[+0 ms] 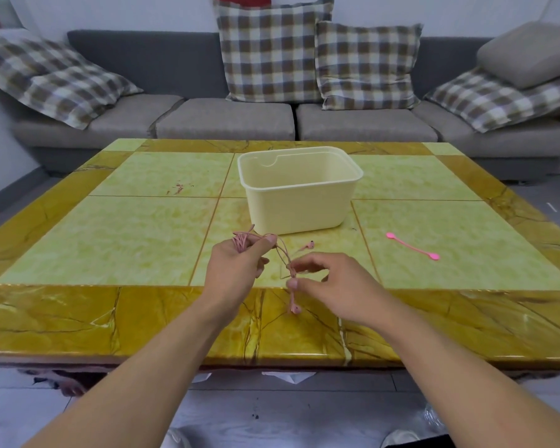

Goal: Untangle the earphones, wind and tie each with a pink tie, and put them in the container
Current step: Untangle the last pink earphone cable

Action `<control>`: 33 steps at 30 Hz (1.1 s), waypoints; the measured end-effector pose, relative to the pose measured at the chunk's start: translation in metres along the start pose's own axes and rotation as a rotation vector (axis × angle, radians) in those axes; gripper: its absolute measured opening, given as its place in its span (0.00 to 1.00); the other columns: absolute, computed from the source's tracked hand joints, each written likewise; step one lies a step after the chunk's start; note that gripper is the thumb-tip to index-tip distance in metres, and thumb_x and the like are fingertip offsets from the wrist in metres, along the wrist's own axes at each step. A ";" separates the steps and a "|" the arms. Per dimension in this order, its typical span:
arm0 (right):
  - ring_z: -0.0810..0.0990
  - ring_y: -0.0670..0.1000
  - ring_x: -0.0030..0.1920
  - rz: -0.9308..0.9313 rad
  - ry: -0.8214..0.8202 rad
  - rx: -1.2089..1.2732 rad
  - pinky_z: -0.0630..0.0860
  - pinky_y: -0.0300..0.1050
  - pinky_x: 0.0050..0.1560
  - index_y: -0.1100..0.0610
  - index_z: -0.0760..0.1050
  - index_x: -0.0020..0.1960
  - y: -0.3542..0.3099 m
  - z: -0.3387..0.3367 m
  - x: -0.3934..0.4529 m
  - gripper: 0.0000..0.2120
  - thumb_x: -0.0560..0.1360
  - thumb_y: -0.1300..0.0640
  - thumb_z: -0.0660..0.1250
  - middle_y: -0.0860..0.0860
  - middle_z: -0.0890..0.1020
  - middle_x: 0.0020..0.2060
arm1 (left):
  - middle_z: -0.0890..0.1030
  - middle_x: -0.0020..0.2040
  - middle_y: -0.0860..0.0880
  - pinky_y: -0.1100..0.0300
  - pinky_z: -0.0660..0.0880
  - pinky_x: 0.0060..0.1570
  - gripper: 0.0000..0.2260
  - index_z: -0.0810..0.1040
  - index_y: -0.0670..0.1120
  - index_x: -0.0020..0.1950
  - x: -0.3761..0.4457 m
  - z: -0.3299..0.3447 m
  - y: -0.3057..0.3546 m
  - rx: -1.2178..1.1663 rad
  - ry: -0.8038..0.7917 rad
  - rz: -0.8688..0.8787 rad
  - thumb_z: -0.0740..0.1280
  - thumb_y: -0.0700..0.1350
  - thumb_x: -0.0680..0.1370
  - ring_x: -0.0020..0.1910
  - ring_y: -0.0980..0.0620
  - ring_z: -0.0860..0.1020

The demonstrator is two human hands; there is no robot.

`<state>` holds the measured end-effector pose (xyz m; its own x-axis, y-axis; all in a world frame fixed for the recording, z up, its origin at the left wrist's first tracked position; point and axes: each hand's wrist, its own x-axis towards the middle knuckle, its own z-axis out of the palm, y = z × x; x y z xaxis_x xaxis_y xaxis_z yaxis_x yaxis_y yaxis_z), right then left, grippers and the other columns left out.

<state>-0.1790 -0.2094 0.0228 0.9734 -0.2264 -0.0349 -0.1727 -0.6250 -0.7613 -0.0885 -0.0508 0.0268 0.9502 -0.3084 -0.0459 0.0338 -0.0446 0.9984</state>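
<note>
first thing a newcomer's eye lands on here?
Probably the two hands at the table's near edge: the left hand holds a wound bunch of the pink earphones, the right hand pinches the trailing cord. Next, the cream container at table centre, and the pink tie lying to its right.

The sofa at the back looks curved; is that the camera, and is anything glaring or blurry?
Head view: the wide lens bows the sofa and the table edge; soft glare streaks the glossy near border; the hands and earphones are fairly sharp; the corners look smeared.
</note>
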 end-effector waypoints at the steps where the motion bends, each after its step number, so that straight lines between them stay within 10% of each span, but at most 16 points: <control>1: 0.78 0.33 0.56 -0.009 0.014 0.012 0.72 0.39 0.54 0.41 0.81 0.51 -0.001 0.002 0.001 0.08 0.73 0.45 0.76 0.37 0.84 0.50 | 0.71 0.25 0.49 0.41 0.75 0.62 0.14 0.78 0.46 0.34 0.001 -0.001 0.000 -0.003 -0.003 0.001 0.74 0.50 0.77 0.37 0.48 0.77; 8: 0.84 0.48 0.54 -0.056 0.092 0.215 0.76 0.38 0.51 0.53 0.77 0.35 -0.003 -0.003 -0.001 0.15 0.68 0.48 0.81 0.48 0.83 0.33 | 0.69 0.24 0.49 0.46 0.74 0.63 0.11 0.84 0.42 0.45 0.003 -0.008 -0.001 -0.044 0.017 -0.014 0.70 0.49 0.80 0.34 0.54 0.79; 16: 0.86 0.49 0.45 -0.026 0.283 0.485 0.82 0.43 0.44 0.51 0.86 0.53 -0.017 -0.008 -0.007 0.10 0.81 0.51 0.66 0.48 0.88 0.43 | 0.70 0.23 0.50 0.52 0.74 0.56 0.12 0.84 0.41 0.44 0.004 -0.009 0.001 -0.101 0.099 -0.023 0.70 0.49 0.80 0.37 0.52 0.79; 26: 0.73 0.48 0.30 0.168 0.420 0.895 0.65 0.42 0.29 0.55 0.84 0.47 -0.020 -0.020 -0.008 0.11 0.82 0.52 0.66 0.52 0.81 0.39 | 0.71 0.24 0.56 0.57 0.76 0.50 0.12 0.86 0.44 0.45 0.002 -0.011 0.004 -0.090 0.171 -0.037 0.71 0.52 0.78 0.33 0.51 0.70; 33: 0.84 0.53 0.44 0.178 0.440 0.963 0.77 0.47 0.44 0.57 0.83 0.50 -0.016 -0.031 -0.007 0.19 0.85 0.49 0.58 0.52 0.85 0.41 | 0.84 0.42 0.55 0.60 0.75 0.44 0.07 0.86 0.47 0.44 0.012 -0.020 -0.001 -0.046 0.228 -0.088 0.70 0.45 0.80 0.35 0.53 0.73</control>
<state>-0.1878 -0.2210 0.0552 0.7728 -0.6258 -0.1057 0.0720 0.2520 -0.9650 -0.0706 -0.0355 0.0257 0.9881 -0.0827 -0.1300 0.1290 -0.0167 0.9915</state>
